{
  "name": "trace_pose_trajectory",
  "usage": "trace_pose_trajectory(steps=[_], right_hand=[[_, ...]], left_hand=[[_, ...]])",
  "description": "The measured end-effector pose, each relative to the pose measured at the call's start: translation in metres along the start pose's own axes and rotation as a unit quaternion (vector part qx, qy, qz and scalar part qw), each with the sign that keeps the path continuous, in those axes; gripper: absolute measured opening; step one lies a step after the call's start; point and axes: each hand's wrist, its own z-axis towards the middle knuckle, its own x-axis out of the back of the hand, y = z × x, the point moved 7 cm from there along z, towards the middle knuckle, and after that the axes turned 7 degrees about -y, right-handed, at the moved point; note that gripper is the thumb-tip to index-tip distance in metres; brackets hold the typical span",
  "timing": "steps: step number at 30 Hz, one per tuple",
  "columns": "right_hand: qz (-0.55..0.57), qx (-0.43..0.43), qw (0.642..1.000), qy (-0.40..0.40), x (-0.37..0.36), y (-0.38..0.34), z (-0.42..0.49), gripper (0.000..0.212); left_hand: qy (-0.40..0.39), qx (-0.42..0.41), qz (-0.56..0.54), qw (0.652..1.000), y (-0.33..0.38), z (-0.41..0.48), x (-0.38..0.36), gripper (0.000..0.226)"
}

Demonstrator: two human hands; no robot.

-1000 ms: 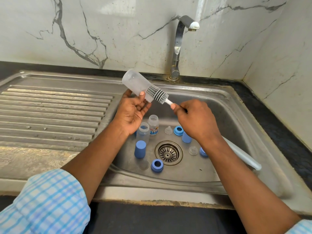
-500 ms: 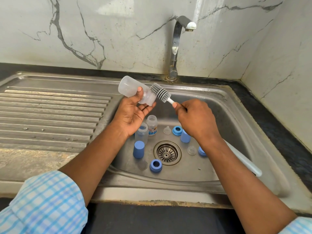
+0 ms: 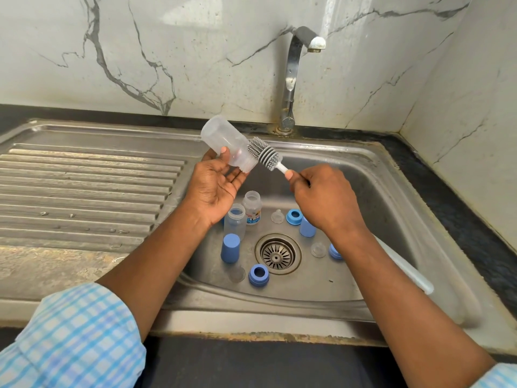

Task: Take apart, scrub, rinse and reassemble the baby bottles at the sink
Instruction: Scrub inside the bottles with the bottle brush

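My left hand [image 3: 212, 189] holds a clear baby bottle [image 3: 223, 141] on its side above the sink's left rim, thumb on top and fingers underneath, mouth pointing right. My right hand [image 3: 324, 197] grips the white handle of a bottle brush. The grey bristle head [image 3: 264, 155] lies against the bottle's mouth, mostly outside it. The handle's far end [image 3: 405, 273] sticks out behind my right forearm.
In the steel basin [image 3: 391, 219] two open bottles [image 3: 234, 219] [image 3: 252, 208] stand left of the drain [image 3: 277, 254]. Blue caps [image 3: 230, 247] [image 3: 306, 226], blue rings [image 3: 258, 274] [image 3: 293, 217] and clear nipples [image 3: 318, 249] lie around it. The tap [image 3: 293, 79] is off; a ribbed drainboard [image 3: 84, 191] lies left.
The brush head has slid out from the bottle's mouth and now lies beside its rim. The bottle tilted slightly in my left hand. The parts in the basin have not moved.
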Motion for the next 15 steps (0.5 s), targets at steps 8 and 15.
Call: trace_pose_trajectory(steps=[8,15], right_hand=[[-0.047,0.008,0.999,0.015,-0.001,-0.007,-0.001,0.050],[-0.049,0.020,0.999,0.004,0.002,-0.008,-0.005,0.052]], left_hand=[[0.008,-0.007,-0.016,1.000,-0.001,0.000,-0.003,0.015],[0.008,-0.018,-0.017,1.000,0.000,-0.001,-0.002,0.021]])
